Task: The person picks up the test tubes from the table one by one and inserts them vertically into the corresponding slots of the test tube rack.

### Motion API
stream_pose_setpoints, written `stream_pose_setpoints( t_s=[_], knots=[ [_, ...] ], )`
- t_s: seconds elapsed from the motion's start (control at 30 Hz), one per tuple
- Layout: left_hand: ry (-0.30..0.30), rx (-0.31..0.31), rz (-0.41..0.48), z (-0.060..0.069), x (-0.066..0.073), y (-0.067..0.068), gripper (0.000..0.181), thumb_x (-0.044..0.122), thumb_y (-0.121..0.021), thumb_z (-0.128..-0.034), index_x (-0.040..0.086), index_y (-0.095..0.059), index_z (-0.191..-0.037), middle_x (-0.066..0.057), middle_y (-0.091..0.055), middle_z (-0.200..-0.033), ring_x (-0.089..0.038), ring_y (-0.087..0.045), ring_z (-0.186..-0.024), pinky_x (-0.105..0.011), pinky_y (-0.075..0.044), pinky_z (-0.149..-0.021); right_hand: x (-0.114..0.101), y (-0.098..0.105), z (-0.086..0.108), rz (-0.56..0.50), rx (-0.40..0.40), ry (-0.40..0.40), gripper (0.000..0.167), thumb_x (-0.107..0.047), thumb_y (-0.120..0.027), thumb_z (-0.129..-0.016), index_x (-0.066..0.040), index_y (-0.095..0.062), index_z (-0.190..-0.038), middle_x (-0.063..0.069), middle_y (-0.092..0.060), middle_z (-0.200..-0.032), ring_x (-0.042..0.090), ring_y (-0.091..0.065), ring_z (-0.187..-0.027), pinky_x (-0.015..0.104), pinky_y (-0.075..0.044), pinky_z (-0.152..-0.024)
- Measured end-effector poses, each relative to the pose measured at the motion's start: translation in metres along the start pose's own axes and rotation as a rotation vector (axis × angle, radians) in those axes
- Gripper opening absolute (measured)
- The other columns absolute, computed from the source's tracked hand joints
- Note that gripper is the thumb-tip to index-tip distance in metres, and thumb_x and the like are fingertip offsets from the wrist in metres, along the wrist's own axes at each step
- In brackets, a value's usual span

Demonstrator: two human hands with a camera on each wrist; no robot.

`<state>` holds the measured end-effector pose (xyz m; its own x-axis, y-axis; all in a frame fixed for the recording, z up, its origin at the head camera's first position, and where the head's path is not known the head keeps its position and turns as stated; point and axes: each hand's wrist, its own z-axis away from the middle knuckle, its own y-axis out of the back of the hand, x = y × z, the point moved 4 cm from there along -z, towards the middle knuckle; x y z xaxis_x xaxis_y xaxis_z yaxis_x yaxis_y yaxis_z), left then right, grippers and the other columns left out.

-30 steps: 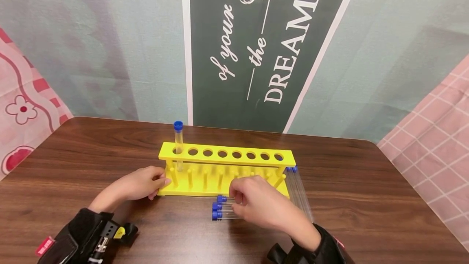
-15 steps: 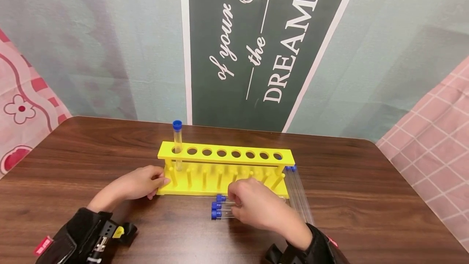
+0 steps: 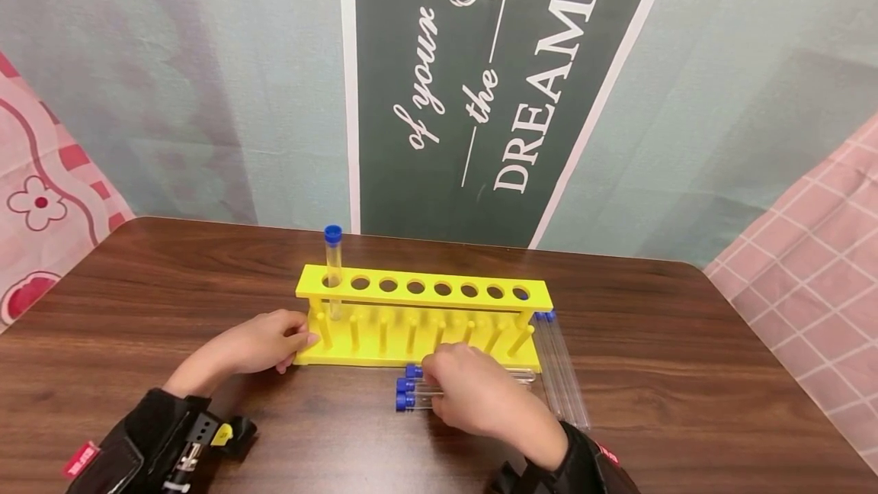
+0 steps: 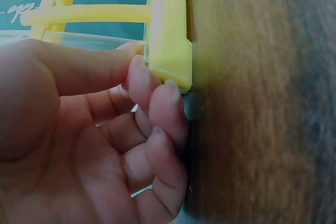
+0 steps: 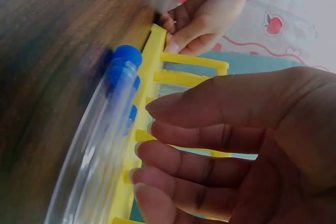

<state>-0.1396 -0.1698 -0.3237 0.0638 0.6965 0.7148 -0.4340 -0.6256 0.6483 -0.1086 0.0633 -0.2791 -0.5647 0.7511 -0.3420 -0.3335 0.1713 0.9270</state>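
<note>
A yellow test tube rack (image 3: 370,355) stands on the table. One clear test tube (image 3: 334,254) with a blue cap is upright in its leftmost hole. My left hand (image 3: 267,343) pinches the rack's left base corner between thumb and fingers, as the left wrist view confirms. Three capped test tubes (image 3: 406,401) lie side by side before the rack, caps to the left. Over them hovers my right hand (image 3: 473,387), partly hiding them. In the right wrist view its fingers (image 5: 199,161) are loosely bent beside the tubes (image 5: 100,145), with nothing between them.
More blue-capped test tubes (image 3: 561,372) lie lengthwise past the rack's right end. The brown wooden table (image 3: 658,372) reaches a hanging cloth backdrop (image 3: 288,97) with printed lettering. Pink patterned cloths hang at both sides.
My right hand has shifted slightly left and down over the lying tubes, uncovering more of their right ends. The left hand stays on the rack's corner.
</note>
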Motion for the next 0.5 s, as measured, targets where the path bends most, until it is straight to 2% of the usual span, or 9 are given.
stream_pose_setpoints(
  t_s=[0.27, 0.5],
  knots=[
    [-0.008, 0.002, 0.003, -0.0004, 0.0003, -0.0001, 0.022, 0.016, -0.053, -0.093, 0.006, -0.048, -0.074, -0.002, -0.044, -0.056, -0.015, -0.04, -0.049, -0.027, -0.033, -0.05, -0.0002, -0.0064, -0.0016, 0.077, 0.027, 0.009, 0.025, 0.005, -0.064, -0.072, -0.01, -0.046, -0.063, -0.004, -0.031, -0.061, 0.009, -0.029, -0.054, 0.022, -0.025, -0.048],
    [-0.009, 0.0, 0.005, -0.0007, 0.0009, 0.0002, 0.023, 0.016, -0.053, -0.093, 0.006, -0.048, -0.074, -0.002, -0.044, -0.056, -0.015, -0.041, -0.05, -0.027, -0.033, -0.05, 0.0008, -0.009, -0.0034, 0.097, 0.026, 0.005, 0.018, 0.005, -0.064, -0.072, -0.009, -0.053, -0.069, -0.004, -0.037, -0.061, 0.009, -0.031, -0.054, 0.022, -0.028, -0.047]
  ],
)
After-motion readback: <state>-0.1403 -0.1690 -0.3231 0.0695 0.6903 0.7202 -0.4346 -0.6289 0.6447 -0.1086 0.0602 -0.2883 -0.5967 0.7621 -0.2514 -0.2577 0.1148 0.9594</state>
